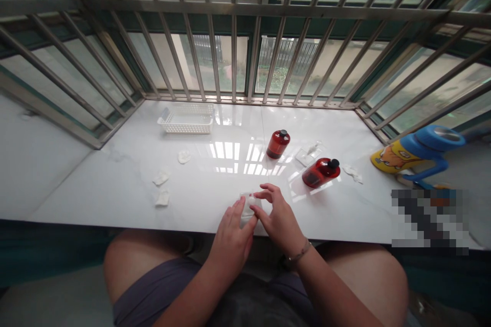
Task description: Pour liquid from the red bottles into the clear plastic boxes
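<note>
Near the front edge of the counter, my left hand (pixel 233 229) rests its fingertips and thumb against a small clear plastic case (pixel 246 213). It grips the case at the left and near sides. My right hand (pixel 279 216) comes in from the right with thumb and index finger bent together around a small white piece (pixel 251 200) over the case; its other fingers are raised. What exactly the white piece is, I cannot make out. Beyond the hands, a red bottle with a black cap (pixel 279 144) stands upright, and a second red bottle (pixel 320 172) is to its right.
Another clear case (pixel 309 154) is behind the second bottle. Crumpled white pieces (pixel 162 198) lie at left, another (pixel 352 173) at right. A white basket (pixel 187 120) sits near the barred window. A yellow and blue flask (pixel 416 150) stands at far right.
</note>
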`<control>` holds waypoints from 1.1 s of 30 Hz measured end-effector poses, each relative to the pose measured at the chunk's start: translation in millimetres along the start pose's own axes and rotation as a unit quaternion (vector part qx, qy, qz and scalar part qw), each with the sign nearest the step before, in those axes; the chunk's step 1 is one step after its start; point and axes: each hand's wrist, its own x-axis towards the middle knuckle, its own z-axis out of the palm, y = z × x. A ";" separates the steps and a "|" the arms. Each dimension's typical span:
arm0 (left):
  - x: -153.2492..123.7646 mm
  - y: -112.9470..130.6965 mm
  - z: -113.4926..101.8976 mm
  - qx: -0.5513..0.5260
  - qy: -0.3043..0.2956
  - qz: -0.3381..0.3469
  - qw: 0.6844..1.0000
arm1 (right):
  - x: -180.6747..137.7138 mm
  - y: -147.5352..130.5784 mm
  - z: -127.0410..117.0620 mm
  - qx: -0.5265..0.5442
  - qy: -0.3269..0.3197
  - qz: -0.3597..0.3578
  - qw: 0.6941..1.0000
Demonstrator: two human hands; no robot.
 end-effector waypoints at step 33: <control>39.0 -5.4 19.1 -0.151 0.046 -0.211 0.965 | 56.8 174.7 -270.8 -0.448 0.180 0.162 0.861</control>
